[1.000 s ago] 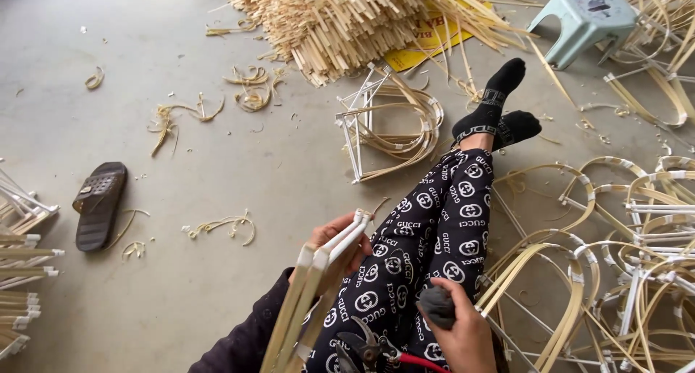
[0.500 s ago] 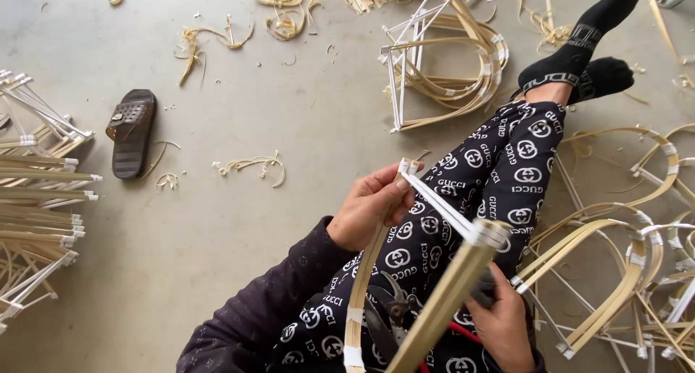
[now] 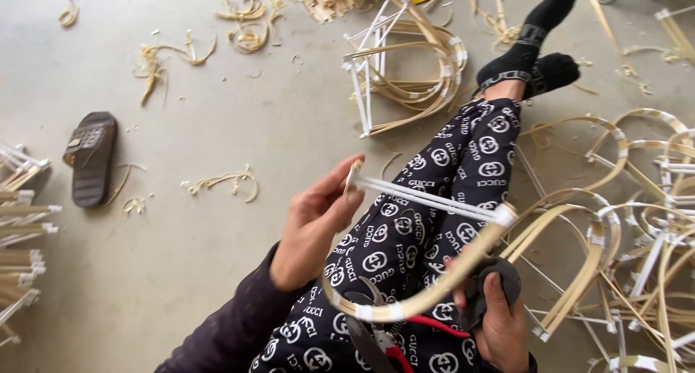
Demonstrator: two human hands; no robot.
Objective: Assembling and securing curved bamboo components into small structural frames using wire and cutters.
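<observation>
My left hand [image 3: 315, 224] pinches the near end of a bundle of thin white-taped sticks [image 3: 427, 198] that crosses my patterned trouser leg. That bundle joins a curved bamboo strip [image 3: 434, 290], which bends down into a loop over my lap. My right hand [image 3: 499, 319] grips a dark grey roll of tape [image 3: 492, 286] beside the strip's lower curve. Red-handled scissors [image 3: 380, 337] lie on my lap under the loop.
A finished bamboo frame [image 3: 409, 61] lies on the concrete floor ahead. Many curved frames [image 3: 637, 221] pile at the right. Stacked strips [image 3: 22, 228] sit at the left edge, a dark slipper [image 3: 90, 158] near them. Shavings scatter across the floor.
The view has tilted down and closer. My left hand has swung the stick bundle from upright to nearly level across my leg, and the bamboo strip now curves into a loop.
</observation>
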